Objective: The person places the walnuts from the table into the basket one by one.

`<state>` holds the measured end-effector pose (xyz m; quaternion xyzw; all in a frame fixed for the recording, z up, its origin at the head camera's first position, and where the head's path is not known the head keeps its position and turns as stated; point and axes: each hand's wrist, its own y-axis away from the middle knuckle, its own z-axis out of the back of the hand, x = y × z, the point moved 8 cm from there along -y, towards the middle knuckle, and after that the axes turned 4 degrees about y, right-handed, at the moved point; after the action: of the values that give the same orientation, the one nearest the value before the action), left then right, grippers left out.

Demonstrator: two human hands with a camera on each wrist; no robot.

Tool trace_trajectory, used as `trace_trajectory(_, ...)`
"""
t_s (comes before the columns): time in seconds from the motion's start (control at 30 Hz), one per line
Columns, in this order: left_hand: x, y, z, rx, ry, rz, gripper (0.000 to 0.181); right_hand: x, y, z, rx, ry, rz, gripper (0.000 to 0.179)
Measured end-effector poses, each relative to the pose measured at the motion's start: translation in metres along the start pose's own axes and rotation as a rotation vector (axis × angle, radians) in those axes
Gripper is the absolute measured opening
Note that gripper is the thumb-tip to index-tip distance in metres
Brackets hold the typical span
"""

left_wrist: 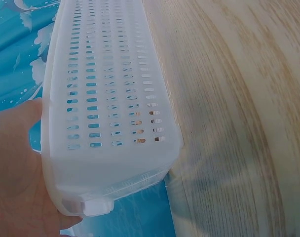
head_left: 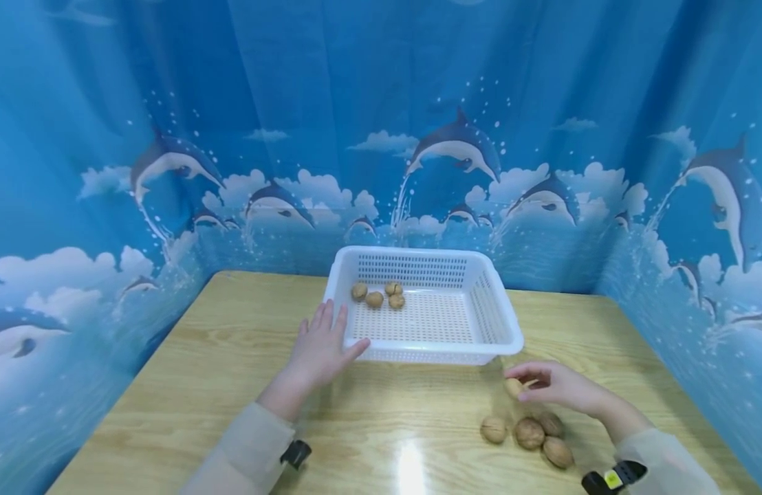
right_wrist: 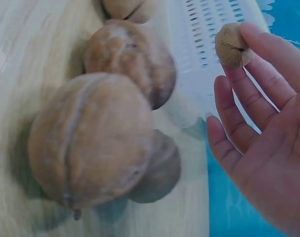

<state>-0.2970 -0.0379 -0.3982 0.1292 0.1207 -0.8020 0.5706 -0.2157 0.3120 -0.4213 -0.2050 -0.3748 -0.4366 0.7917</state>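
My left hand (head_left: 319, 349) rests on the left front corner of a white plastic basket (head_left: 430, 349), fingers spread along the side rim and thumb on the front rim. In the left wrist view the slotted wall of the basket (left_wrist: 105, 168) fills the middle. Between thumb and fingertips, my right hand (head_left: 559, 386) pinches a walnut (right_wrist: 231, 45) just off the basket's front right corner. Several walnuts (head_left: 529, 433) lie on the table below that hand, some touching each other. Inside the basket, several more walnuts (head_left: 374, 300) sit toward the left.
The light wooden table (head_left: 220, 357) runs back to a blue curtain (head_left: 282, 82) printed with dolphins and clouds, which also closes in both sides. A dark strap device (head_left: 613, 477) is on the right wrist, another (head_left: 296, 454) on the left.
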Motion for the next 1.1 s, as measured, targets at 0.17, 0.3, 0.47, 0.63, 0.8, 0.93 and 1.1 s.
trace_trajectory(0.17,0.0,-0.001,-0.001,0.003,0.008,0.001,0.086,0.014,0.004,0.005,-0.008,-0.049,0.021,0.037)
trace_trajectory(0.3,0.001,-0.001,-0.001,0.006,0.009,0.005,0.087,0.026,0.004,0.009,-0.002,-0.102,0.026,0.035)
trace_trajectory(0.47,0.0,-0.001,-0.001,0.011,0.016,0.003,0.087,0.036,0.004,0.015,0.013,-0.171,0.006,0.034)
trace_trajectory(0.63,0.0,-0.001,0.0,0.005,0.007,0.004,0.089,0.043,0.001,0.019,0.0,-0.159,-0.003,0.035)
trace_trajectory(0.8,0.001,0.0,-0.001,0.014,0.007,0.003,0.089,0.046,-0.004,0.023,-0.016,-0.109,-0.029,0.038)
trace_trajectory(0.93,0.001,0.0,-0.001,0.009,0.003,-0.001,0.089,0.05,-0.011,0.025,-0.031,-0.074,-0.047,0.04)
trace_trajectory(1.1,0.001,0.0,-0.001,0.007,0.009,-0.005,0.087,0.051,-0.024,0.03,-0.065,-0.034,-0.098,0.042)
